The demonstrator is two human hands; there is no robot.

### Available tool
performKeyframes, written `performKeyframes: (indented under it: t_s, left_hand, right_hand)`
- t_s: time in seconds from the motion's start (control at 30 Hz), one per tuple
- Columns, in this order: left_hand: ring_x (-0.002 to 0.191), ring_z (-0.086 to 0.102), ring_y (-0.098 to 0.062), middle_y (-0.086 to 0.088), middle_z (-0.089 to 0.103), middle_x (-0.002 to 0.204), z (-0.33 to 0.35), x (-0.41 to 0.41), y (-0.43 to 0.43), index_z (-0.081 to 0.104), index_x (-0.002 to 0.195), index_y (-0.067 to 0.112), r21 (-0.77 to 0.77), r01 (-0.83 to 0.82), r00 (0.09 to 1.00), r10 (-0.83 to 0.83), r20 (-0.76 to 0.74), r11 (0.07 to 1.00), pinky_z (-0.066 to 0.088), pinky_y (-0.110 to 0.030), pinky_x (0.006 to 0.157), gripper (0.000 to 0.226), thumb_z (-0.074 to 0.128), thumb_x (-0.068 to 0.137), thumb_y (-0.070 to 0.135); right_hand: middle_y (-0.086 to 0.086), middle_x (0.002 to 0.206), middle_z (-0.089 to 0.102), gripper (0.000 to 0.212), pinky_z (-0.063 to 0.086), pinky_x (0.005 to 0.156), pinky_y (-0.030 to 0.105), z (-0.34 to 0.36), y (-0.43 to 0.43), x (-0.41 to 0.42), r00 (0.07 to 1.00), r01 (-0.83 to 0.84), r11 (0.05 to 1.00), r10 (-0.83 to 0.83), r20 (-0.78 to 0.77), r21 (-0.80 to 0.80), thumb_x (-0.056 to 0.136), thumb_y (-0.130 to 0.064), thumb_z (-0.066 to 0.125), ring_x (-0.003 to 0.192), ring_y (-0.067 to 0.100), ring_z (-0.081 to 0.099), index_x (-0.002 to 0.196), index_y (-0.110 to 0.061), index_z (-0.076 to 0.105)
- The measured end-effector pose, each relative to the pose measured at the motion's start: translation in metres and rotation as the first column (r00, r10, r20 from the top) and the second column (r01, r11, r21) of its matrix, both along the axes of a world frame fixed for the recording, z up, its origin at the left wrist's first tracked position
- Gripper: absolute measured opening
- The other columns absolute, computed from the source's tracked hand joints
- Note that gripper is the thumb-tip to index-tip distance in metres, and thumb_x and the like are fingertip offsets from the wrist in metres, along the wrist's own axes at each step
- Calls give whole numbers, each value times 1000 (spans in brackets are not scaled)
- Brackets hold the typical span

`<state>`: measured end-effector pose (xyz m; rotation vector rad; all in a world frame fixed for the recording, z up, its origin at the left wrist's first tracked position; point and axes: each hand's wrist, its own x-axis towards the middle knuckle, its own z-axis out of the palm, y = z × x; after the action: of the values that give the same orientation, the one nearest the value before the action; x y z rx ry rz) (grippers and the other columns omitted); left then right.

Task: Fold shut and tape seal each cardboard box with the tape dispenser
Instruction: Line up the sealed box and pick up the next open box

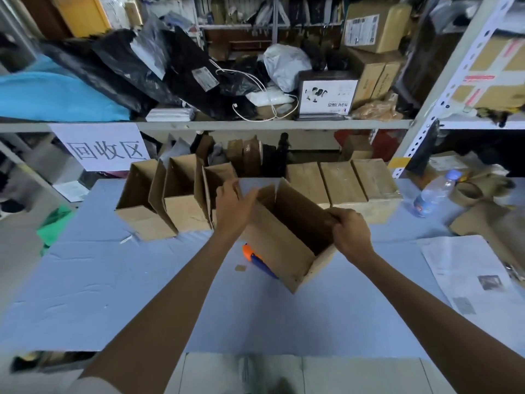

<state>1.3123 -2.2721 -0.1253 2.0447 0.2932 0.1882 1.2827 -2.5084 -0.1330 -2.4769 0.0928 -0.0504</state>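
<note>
The open cardboard box [284, 245] stood tilted at mid-table [113, 280], mouth upward, long axis running far-left to near-right. The left hand [231, 207] pressed straight fingers against its far end; the right hand [350, 233] curled over its right wall. The tape dispenser [255, 258] lay just beneath.
</note>
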Motion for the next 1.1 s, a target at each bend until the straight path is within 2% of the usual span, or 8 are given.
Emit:
performKeyframes:
  t_s: [0.1,0.2,0.3,0.4,0.57,0.7,0.93,1.1]
  left_hand:
    - [87,53,-8,2,61,103,-6,-30,6,57,113,14,-38,29,990,-34,-140,999,39,-17,71,32,60,90,36]
    - [90,57,-16,-8,65,105,-19,-63,27,64,109,8,73,-13,988,25,-154,997,37,-21,76,20,56,93,17]
    - [100,59,-27,-12,66,109,-30,-89,59,65,111,8,91,-164,965,179,-193,982,43,-30,84,24,52,96,20]
    - [95,56,-22,-6,65,104,-37,-108,92,66,110,9,39,-289,941,292,-173,956,39,-27,81,25,53,96,24]
    - [98,59,-21,-3,66,105,-55,-117,138,65,111,14,-94,-373,912,346,-221,923,43,-27,78,23,55,95,27]
    - [85,60,-16,-4,66,108,-76,-114,164,62,117,14,-153,-405,892,354,-282,901,48,-27,64,25,52,94,14]
    - [104,59,-21,1,63,110,-91,-108,184,61,116,13,-285,-421,891,332,-310,862,52,-41,92,23,55,95,21]
    - [102,58,-17,3,62,109,-85,-98,180,60,117,15,-316,-424,897,345,-276,849,51,-36,92,27,54,96,30]
  right_hand:
    - [2,97,70,37,47,77,32,-12,4,-20,992,-121,991,123,-31,56,87,-2,46,92,21,60,107,-22,70]
    - [0,102,70,32,48,83,32,-26,28,-30,967,-247,966,251,-37,76,91,-8,48,96,18,61,109,-23,70]
    - [1,101,70,25,48,87,30,-35,65,-32,941,-333,936,337,-26,112,93,-11,52,95,16,60,106,-19,71]
    - [3,93,70,16,47,91,29,-39,103,-28,930,-354,915,366,-30,194,90,-11,57,91,15,61,97,-13,72]
    - [-2,82,67,6,43,80,24,-48,158,-22,960,-260,909,279,-11,326,87,-19,66,85,14,62,85,-15,70]
    - [3,95,68,12,48,91,33,-61,190,-18,967,-212,919,247,-66,333,87,-19,66,94,17,61,96,-12,69]
    - [8,127,46,64,36,88,21,-65,216,-11,967,-141,955,190,-172,261,74,-4,74,114,20,46,131,-10,45]
    - [22,121,49,47,43,81,35,-76,217,-10,967,133,982,-99,-236,134,81,-9,67,106,35,52,118,4,42]
